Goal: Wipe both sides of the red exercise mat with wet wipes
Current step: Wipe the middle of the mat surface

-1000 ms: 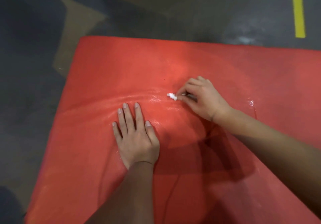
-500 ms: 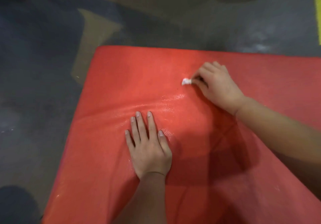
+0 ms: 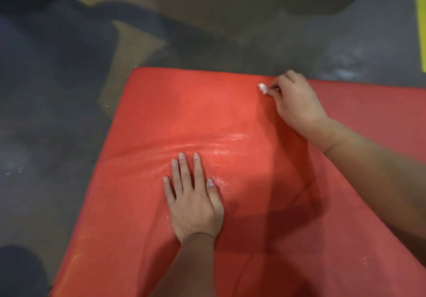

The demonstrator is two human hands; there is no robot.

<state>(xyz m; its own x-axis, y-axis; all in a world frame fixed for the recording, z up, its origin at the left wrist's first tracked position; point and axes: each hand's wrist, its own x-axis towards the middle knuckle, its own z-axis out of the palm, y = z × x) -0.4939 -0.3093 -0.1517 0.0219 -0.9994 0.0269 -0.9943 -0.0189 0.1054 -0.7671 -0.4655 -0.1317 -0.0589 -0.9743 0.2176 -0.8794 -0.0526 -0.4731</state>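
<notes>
Head view: right hand [image 3: 297, 103] pinches wipe [image 3: 263, 88] on red mat [image 3: 175, 117]

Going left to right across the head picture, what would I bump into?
Dark grey floor → flat left hand pressing the red foam mat → small white crumpled wet wipe → right hand pinching it → yellow floor stripe.

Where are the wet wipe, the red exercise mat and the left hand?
wet wipe [image 3: 263, 88]: head view, middle of the white wad.
red exercise mat [image 3: 184, 112]: head view, bare surface near the far corner.
left hand [image 3: 196, 206]: head view, back of the hand.
</notes>
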